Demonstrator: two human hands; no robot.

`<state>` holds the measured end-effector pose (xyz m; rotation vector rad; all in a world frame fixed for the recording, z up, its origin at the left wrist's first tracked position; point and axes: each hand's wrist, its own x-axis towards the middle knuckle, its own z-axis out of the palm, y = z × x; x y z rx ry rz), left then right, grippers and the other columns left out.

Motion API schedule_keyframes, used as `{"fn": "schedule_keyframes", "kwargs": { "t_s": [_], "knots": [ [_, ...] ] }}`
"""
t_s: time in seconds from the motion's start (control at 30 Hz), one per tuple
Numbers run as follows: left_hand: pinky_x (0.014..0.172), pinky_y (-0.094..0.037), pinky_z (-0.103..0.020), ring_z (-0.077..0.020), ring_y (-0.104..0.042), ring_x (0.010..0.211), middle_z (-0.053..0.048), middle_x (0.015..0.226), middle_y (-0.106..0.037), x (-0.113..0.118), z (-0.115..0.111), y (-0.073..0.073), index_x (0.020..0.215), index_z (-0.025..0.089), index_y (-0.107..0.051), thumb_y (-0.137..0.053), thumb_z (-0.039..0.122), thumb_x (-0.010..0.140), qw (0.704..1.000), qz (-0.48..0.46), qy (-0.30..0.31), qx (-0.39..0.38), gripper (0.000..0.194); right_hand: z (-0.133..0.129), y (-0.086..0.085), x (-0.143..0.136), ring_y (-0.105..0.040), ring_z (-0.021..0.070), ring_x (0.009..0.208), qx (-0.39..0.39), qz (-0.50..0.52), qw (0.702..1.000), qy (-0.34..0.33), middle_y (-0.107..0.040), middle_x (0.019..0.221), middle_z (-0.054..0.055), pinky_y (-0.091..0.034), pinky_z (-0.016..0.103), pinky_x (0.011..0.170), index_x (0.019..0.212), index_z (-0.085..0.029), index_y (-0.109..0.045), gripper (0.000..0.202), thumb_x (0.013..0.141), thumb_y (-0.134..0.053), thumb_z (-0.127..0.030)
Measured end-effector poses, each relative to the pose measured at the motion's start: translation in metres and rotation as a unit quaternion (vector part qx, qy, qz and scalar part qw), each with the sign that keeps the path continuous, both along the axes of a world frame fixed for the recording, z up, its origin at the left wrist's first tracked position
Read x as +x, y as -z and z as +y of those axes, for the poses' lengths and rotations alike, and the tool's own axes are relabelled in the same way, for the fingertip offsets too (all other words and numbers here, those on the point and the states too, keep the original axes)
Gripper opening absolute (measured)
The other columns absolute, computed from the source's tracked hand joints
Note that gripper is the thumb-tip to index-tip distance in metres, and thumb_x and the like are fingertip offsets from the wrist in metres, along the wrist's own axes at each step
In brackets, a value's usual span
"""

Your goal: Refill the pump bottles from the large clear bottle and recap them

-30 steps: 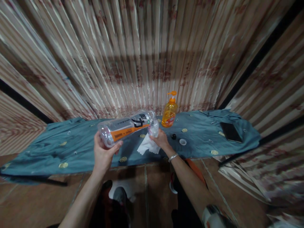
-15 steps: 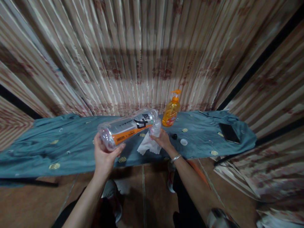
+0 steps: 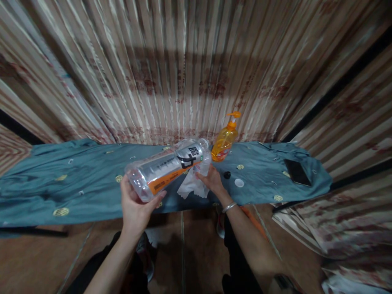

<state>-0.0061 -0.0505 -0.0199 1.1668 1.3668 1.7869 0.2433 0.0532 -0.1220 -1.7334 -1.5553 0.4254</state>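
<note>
My left hand (image 3: 137,206) is wrapped round the base of a large clear plastic bottle (image 3: 167,167) with an orange and silver label. The bottle lies tilted in the air, its neck pointing right and slightly lower at the lip. Close by that neck, my right hand (image 3: 211,179) grips a small clear plastic bottle (image 3: 206,158), partly hidden by the fingers and the large bottle. The two mouths are close together; whether they touch I cannot tell. Beneath lies a crumpled white tissue (image 3: 192,188). No liquid is distinctly visible in the large bottle.
An orange pump bottle (image 3: 224,141) stands behind my right hand. A small black cap (image 3: 227,175) and a white round lid (image 3: 239,183) lie to its right. Farther right is a black phone (image 3: 297,172). A teal cloth (image 3: 92,183) covers the narrow table, before a striped curtain (image 3: 159,81).
The large bottle has shifted a little to the right, its neck now covering more of the small bottle. Both hands keep their holds. The view has moved slightly.
</note>
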Motion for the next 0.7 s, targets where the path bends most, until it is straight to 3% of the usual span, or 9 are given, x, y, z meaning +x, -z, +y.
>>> {"fn": "schedule_keyframes", "kwargs": {
  "t_s": [0.13, 0.3, 0.4, 0.5, 0.57, 0.63, 0.7],
  "knots": [
    [0.040, -0.050, -0.021, -0.0168, -0.070, 0.061, -0.006, 0.105, -0.077, 0.002, -0.002, -0.003, 0.125, 0.022, -0.055, -0.105, 0.033, 0.040, 1.000, -0.022, 0.002, -0.021, 0.099, -0.001, 0.000, 0.003, -0.081, 0.0351, 0.117, 0.013, 0.002, 1.000, -0.013, -0.084, 0.120, 0.015, -0.064, 0.045, 0.102, 0.115, -0.019, -0.072, 0.038, 0.081, -0.087, -0.026],
    [0.040, -0.051, -0.023, -0.0167, -0.070, 0.059, -0.008, 0.111, -0.076, 0.002, -0.001, -0.003, 0.127, 0.023, -0.053, -0.106, 0.033, 0.037, 0.998, -0.049, 0.017, -0.037, 0.105, -0.001, 0.000, 0.006, -0.081, 0.0351, 0.117, 0.023, 0.010, 0.999, -0.026, -0.085, 0.121, 0.015, -0.064, 0.046, 0.103, 0.117, -0.021, -0.073, 0.041, 0.079, -0.088, -0.025],
    [0.047, -0.060, -0.027, -0.0239, -0.078, 0.075, -0.012, 0.122, -0.075, 0.003, -0.003, -0.002, 0.130, 0.023, -0.054, -0.105, 0.030, 0.036, 0.998, -0.044, 0.007, -0.038, 0.107, -0.001, 0.002, 0.006, -0.081, 0.0350, 0.117, 0.022, 0.015, 1.000, -0.016, -0.085, 0.120, 0.015, -0.065, 0.047, 0.103, 0.117, -0.021, -0.072, 0.042, 0.078, -0.088, -0.027],
    [0.076, -0.072, -0.040, -0.0361, -0.080, 0.109, -0.014, 0.131, -0.074, 0.001, -0.006, 0.001, 0.135, 0.023, -0.057, -0.105, 0.029, 0.036, 0.999, -0.029, -0.004, -0.037, 0.110, -0.002, 0.004, 0.004, -0.082, 0.0343, 0.114, 0.021, 0.023, 1.000, -0.006, -0.084, 0.120, 0.016, -0.065, 0.046, 0.102, 0.117, -0.020, -0.071, 0.042, 0.079, -0.088, -0.030],
    [0.095, -0.071, -0.047, -0.0403, -0.075, 0.126, -0.014, 0.135, -0.073, -0.003, -0.009, 0.006, 0.141, 0.023, -0.057, -0.106, 0.028, 0.037, 0.999, -0.017, -0.001, -0.044, 0.114, -0.002, 0.005, 0.004, -0.081, 0.0340, 0.114, 0.023, 0.025, 0.999, -0.006, -0.084, 0.120, 0.016, -0.065, 0.046, 0.102, 0.116, -0.020, -0.071, 0.041, 0.080, -0.087, -0.031],
    [0.098, -0.070, -0.047, -0.0403, -0.074, 0.129, -0.014, 0.139, -0.072, -0.007, -0.011, 0.011, 0.146, 0.025, -0.057, -0.107, 0.027, 0.040, 0.999, -0.005, 0.012, -0.052, 0.117, -0.002, 0.005, 0.004, -0.081, 0.0338, 0.115, 0.024, 0.022, 0.999, -0.008, -0.084, 0.120, 0.015, -0.065, 0.045, 0.102, 0.114, -0.021, -0.072, 0.039, 0.080, -0.087, -0.031],
    [0.087, -0.072, -0.042, -0.0372, -0.078, 0.120, -0.013, 0.137, -0.074, -0.008, -0.014, 0.014, 0.147, 0.026, -0.058, -0.107, 0.029, 0.046, 0.999, 0.004, 0.013, -0.043, 0.113, -0.002, 0.006, 0.004, -0.081, 0.0331, 0.114, 0.027, 0.021, 0.999, -0.012, -0.084, 0.118, 0.014, -0.065, 0.044, 0.102, 0.114, -0.021, -0.072, 0.038, 0.080, -0.086, -0.032]
  ]
}}
